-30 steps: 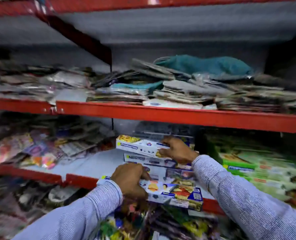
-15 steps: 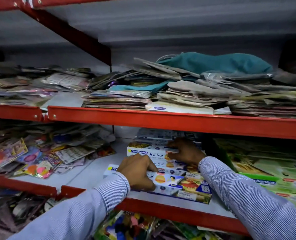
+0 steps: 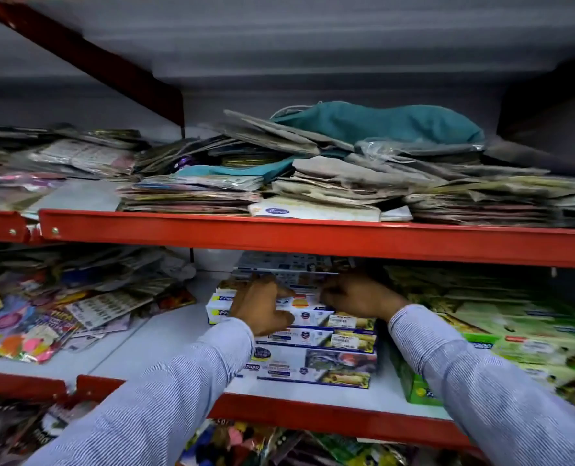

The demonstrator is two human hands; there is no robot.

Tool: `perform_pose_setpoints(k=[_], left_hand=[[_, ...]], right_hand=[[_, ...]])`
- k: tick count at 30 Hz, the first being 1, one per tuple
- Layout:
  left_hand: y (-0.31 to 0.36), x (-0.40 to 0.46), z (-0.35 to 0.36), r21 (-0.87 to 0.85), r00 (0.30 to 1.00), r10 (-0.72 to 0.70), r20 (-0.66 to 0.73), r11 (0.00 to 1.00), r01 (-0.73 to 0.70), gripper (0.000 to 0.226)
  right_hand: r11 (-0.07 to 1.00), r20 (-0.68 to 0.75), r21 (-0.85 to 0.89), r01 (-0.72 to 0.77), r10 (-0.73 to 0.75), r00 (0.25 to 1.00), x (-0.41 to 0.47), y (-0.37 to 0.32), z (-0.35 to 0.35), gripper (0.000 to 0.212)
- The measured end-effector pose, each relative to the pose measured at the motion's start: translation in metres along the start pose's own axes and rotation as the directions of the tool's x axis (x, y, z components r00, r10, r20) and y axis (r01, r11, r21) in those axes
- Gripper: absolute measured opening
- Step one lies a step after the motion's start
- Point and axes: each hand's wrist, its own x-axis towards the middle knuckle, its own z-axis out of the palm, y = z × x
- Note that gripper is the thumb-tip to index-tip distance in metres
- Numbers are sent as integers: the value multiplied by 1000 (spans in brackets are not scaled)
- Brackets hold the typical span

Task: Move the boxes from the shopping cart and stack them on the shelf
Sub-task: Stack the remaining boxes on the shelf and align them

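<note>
The boxes were piled on the middle shelf, under the upper shelf's red rail; both hands were pushed in at the top of the pile. The left hand was curled over a top box with fingers clamped on it; the right hand was pressed on the far end, grip unclear tbh. Pile looked a bit staggered, so a shove could probably slide the top ones off; knuckles could also get scraped on that rail.
</note>
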Motion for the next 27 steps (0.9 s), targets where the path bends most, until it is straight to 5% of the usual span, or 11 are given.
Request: perform_pose_setpoints(k=[4,16,27], left_hand=[[-3,-13,19,118,981,127,-144,987,-110,51],[-22,-16,40,198,937,327,-123,933,-300,49],[-42,-28,59,447,941,290,-174,875,-187,71]], right_hand=[[997,-45,-75,-10,7,999,-16,-4,22,51],[980,-313,-196,-34,-30,949,-24,0,58,50],[939,-396,-337,-74,-70,915,-34,0,95,65]])
